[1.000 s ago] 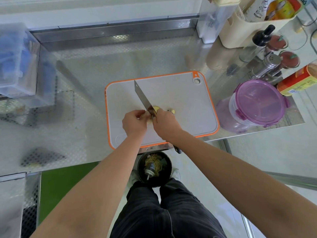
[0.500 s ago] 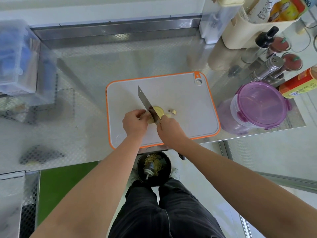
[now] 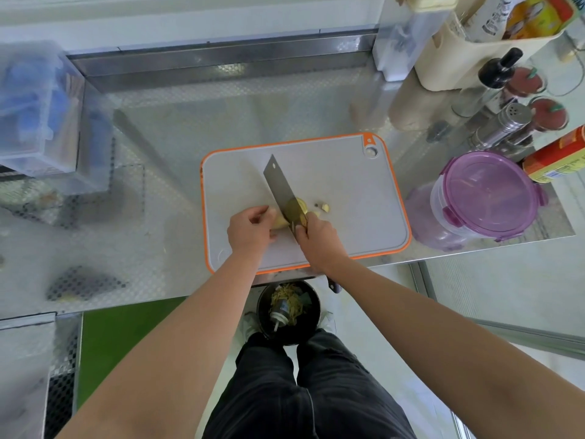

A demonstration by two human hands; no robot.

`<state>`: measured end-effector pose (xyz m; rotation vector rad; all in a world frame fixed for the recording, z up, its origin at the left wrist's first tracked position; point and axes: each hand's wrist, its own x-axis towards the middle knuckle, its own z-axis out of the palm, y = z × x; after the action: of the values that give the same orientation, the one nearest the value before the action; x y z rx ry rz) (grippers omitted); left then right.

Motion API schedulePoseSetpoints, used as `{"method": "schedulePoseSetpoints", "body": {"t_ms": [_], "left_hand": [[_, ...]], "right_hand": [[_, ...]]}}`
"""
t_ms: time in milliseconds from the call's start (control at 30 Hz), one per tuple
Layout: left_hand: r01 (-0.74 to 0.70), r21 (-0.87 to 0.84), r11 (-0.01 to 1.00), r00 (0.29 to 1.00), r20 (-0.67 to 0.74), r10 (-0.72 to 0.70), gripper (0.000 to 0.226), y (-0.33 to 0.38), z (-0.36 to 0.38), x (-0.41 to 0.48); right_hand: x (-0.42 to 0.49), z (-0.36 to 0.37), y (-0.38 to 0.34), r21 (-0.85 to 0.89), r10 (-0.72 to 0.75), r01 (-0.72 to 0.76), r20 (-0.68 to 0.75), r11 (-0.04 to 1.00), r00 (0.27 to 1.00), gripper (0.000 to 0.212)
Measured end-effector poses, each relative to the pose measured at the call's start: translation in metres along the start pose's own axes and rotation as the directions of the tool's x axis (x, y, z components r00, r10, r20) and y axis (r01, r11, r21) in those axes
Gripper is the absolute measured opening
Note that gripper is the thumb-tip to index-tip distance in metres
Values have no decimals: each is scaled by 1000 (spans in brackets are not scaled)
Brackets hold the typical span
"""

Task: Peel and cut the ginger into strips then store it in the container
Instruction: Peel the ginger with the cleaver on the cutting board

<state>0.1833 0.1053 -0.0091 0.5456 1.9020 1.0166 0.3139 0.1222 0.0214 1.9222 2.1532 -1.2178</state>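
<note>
On the orange-rimmed cutting board (image 3: 348,191), a piece of ginger (image 3: 280,221) is pinned under the curled fingers of the left hand (image 3: 250,231). A cleaver (image 3: 281,188) is gripped by the closed right hand (image 3: 319,239), its blade set against the ginger. Small offcuts (image 3: 324,206) are seen just right of the blade. A lidded purple container (image 3: 487,194) is stood beside the board.

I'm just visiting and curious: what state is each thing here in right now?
Ginger: on the board, pinned by the left hand.
Knife: gripped by the right hand, blade across the ginger.
Cut pieces: loose on the cutting board.
Purple container: lid on, clips down.
Bin: open, holding scraps.
</note>
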Motion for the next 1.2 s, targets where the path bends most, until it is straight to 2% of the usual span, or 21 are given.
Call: {"method": "schedulePoseSetpoints", "body": {"t_ms": [200, 333, 500, 600, 733, 833, 1200], "left_hand": [[76, -87, 993, 997, -1, -77, 26, 0, 0, -1], [68, -110, 992, 998, 15, -67, 26, 4, -1, -2], [49, -47, 998, 999, 15, -49, 11, 2, -1, -2], [30, -23, 999, 999, 23, -30, 26, 0, 0, -2], [5, -33, 999, 1000, 12, -4, 18, 3, 1, -6], [-9, -19, 1000, 1000, 2, 9, 33, 3, 1, -7], [11, -27, 1000, 1000, -20, -11, 40, 1, 3, -4]], "right_hand": [[-8, -10, -2, -2, -82, 82, 4, 997, 997, 18], [-13, -15, -2, -35, -126, 126, -1, 991, 992, 19], [-22, -23, -4, -28, -183, 182, -67, 983, 981, 20], [-26, -26, -4, -59, -191, 187, -66, 981, 979, 20], [-27, -25, -4, -95, -171, 166, -40, 981, 985, 20], [-30, -25, -5, -110, -164, 160, -31, 981, 986, 19], [-32, -29, -4, -97, -143, 140, -28, 985, 989, 18]]}}
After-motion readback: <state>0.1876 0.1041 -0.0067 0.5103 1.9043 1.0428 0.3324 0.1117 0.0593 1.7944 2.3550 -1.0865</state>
